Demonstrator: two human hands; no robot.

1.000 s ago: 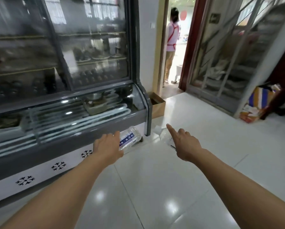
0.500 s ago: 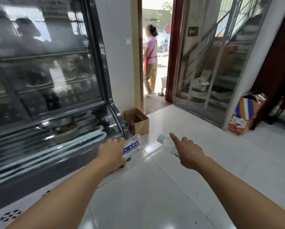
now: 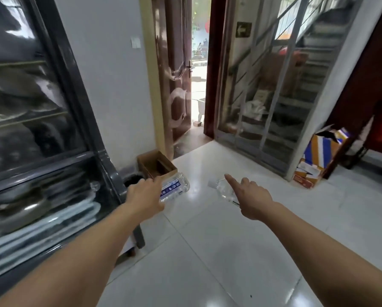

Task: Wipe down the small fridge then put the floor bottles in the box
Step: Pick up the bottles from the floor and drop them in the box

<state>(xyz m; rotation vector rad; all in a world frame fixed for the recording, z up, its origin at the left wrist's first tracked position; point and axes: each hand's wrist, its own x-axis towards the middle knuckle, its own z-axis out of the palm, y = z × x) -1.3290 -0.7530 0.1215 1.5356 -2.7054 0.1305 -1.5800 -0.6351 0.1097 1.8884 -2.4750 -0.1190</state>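
From the head camera, both arms stretch forward over the glossy tiled floor (image 3: pixel 207 251). The left hand (image 3: pixel 144 197) has its fingers clamped round a clear plastic bottle with a blue label (image 3: pixel 174 188), held tilted with its base end pointing ahead and to the right. The right hand (image 3: pixel 251 199) carries a second, crumpled clear bottle (image 3: pixel 222 189) with a white cap; most of its fingers curl round the bottle's lower part while the index finger sticks out straight, so the grip looks closed on it, though the palm hides the contact.

The open cardboard box (image 3: pixel 157 166) sits on the floor against the wall, just beyond the left hand and beside the corner of the dark glass-fronted display fridge (image 3: pixel 41 129). The labelled bottle hangs just in front of the box's near edge — not yet over the opening. The crumpled bottle is further to the right, apart from the box.

By my reading, the bottle step is in hand, not the wiping: no cloth shows anywhere. The next move calls for carrying the left bottle a little forward over the opening and releasing it, then swinging the right hand leftward to do likewise — the box mouth is narrow, so one at a time seems wiser.
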